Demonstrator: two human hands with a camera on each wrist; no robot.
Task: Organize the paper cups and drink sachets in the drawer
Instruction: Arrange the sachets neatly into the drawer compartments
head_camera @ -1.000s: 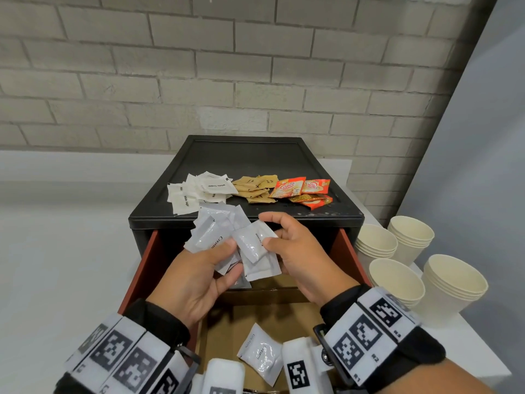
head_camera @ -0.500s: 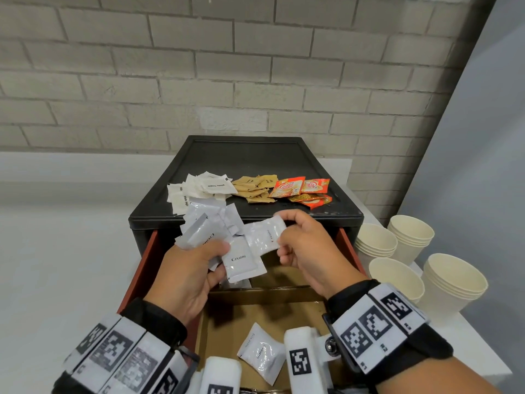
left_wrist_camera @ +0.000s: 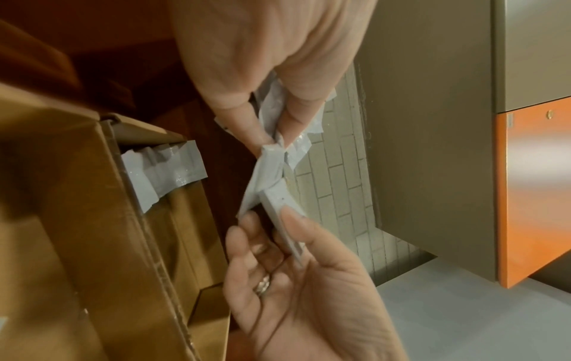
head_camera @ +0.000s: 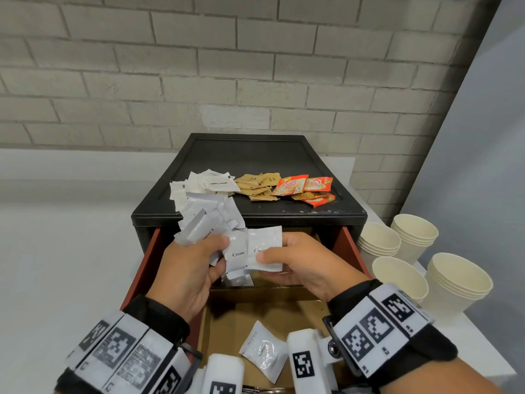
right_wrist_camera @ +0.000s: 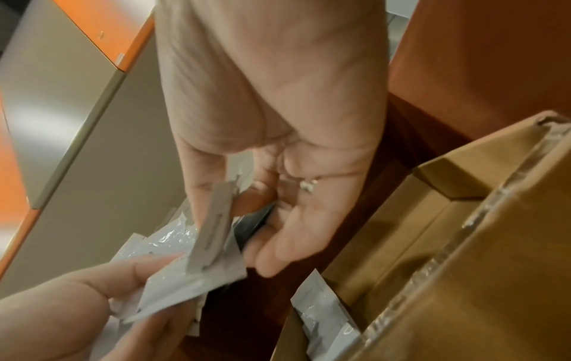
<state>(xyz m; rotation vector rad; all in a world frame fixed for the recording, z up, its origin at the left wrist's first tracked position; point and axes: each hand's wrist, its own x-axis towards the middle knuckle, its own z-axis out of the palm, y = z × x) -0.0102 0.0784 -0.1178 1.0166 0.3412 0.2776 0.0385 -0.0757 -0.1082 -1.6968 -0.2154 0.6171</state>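
- The left hand (head_camera: 187, 268) grips a fanned bunch of white cream sachets (head_camera: 208, 220) between thumb and fingers; how many are in the bunch cannot be told.
- The right hand (head_camera: 301, 263) pinches one cream sachet (head_camera: 265, 247) by thumb and fingers, its edge touching the bunch, above the open red drawer (head_camera: 150, 260).
- In the drawer sits a cardboard divider (head_camera: 255, 291); one loose cream sachet (head_camera: 264, 351) lies flat in the near compartment, and another (left_wrist_camera: 163, 168) leans against the divider's far side.
- On the black cabinet top (head_camera: 250, 157), three heaps lie in a row: white sugar sachets (head_camera: 204, 184) left, brown sachets (head_camera: 258, 184) middle, orange creamer sachets (head_camera: 306, 189) right.
- Right of the cabinet, on the white table (head_camera: 56, 251), stand four stacks of cream paper cups (head_camera: 454, 280), two far and two near.
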